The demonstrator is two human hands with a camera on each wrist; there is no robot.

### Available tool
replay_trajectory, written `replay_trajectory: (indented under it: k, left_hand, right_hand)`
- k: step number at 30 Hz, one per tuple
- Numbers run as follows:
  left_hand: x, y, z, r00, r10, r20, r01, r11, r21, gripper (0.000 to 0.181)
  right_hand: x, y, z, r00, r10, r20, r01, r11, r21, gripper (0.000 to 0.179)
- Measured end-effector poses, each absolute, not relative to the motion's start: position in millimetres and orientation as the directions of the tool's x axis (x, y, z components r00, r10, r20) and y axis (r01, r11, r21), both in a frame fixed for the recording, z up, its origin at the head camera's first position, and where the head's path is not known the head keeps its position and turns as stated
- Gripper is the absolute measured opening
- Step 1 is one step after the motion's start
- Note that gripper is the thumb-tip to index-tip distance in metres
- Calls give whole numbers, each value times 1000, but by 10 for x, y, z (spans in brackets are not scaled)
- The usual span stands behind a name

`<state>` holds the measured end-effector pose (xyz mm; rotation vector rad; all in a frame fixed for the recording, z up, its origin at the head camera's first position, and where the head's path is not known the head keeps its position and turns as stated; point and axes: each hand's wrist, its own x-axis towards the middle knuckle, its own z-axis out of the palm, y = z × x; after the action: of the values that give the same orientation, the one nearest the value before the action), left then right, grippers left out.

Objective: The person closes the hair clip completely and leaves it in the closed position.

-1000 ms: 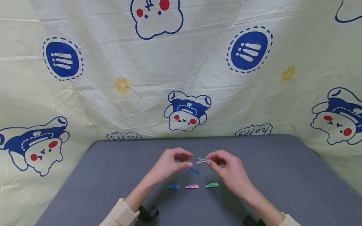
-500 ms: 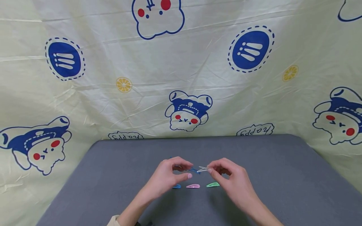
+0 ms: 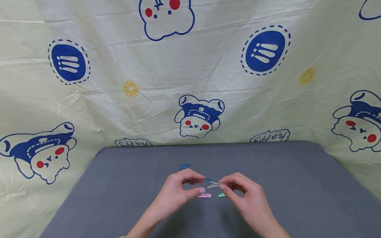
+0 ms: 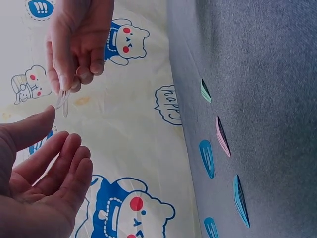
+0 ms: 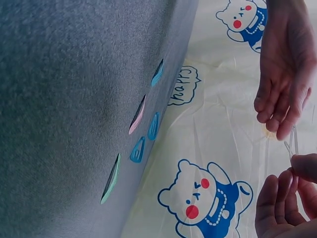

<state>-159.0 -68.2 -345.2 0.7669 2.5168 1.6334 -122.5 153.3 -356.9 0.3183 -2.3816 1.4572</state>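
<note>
"Both hands had shifted closer to the pink clip over the last second, uncovering a blue clip beyond it to the left, past the left hand."

"And the left hand's fingers?"

"They were parted, beyond the pink clip and left of it, gripping nothing. Whether a fingertip touched the pale clip, I couldn't tell."

"Where was that one?"

"Above the table, just beyond the pink clip and slightly right, its two arms spread. One green clip lay right of the pink clip; farther right, the right hand pinched the pale clip's end in its fingers."

"Which step, then?"

"Handling the pale clip between both hands, I judged. Next seemed to call for a steady right pinch and a light left touch at the free tip."

"Any writing?"

"The word 'happy' stood on the backdrop cloth, far beyond the pink clip, once to its left and once to its right. I could read no brand or label."
</note>
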Motion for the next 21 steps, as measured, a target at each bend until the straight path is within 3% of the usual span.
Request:
replay_trajectory:
  k: [11, 21]
  left_hand:
    - [-1513, -595, -3530, -822, 451, 349, 498, 270, 824, 22]
    - [-1489, -565, -3528, -831, 405, 382, 511, 280, 813, 11]
  right_hand:
    - [-1169, 1501, -3624, -895, -49, 443, -420, 426, -801, 20]
    - [-1151, 1447, -3670, -876, -12, 483, -441, 427, -789, 16]
